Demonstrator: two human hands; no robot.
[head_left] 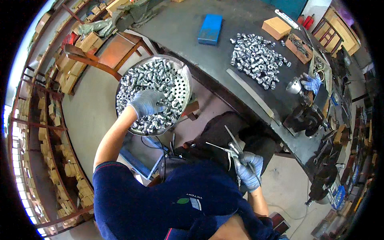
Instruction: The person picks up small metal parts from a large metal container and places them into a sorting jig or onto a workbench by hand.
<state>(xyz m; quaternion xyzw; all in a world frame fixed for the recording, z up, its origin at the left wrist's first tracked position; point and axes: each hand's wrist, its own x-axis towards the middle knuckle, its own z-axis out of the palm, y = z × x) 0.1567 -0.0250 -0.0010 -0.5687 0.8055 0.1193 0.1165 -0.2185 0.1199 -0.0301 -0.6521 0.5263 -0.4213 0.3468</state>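
Observation:
My left hand (147, 103), in a grey-blue glove, reaches into a round perforated metal pan (183, 85). Shiny metal fittings (146, 78) fill most of the pan. Its fingers are bent together among the pieces; whether one is pinched between them is hidden. My right hand (251, 171), gloved alike, is closed over my lap around an air blow gun (232, 153) with a thin nozzle pointing up and left. A slim, pointed, file-like tool (233, 138) sticks out of the same grip.
On the dark workbench (176, 30) lie a pile of similar fittings (258, 60), a blue box (210, 29), a wooden block (276, 28) and a flat metal bar (250, 92). A vise (306, 118) stands right. A wooden chair (110, 54) is beyond the pan; a blue crate (140, 158) lies below it.

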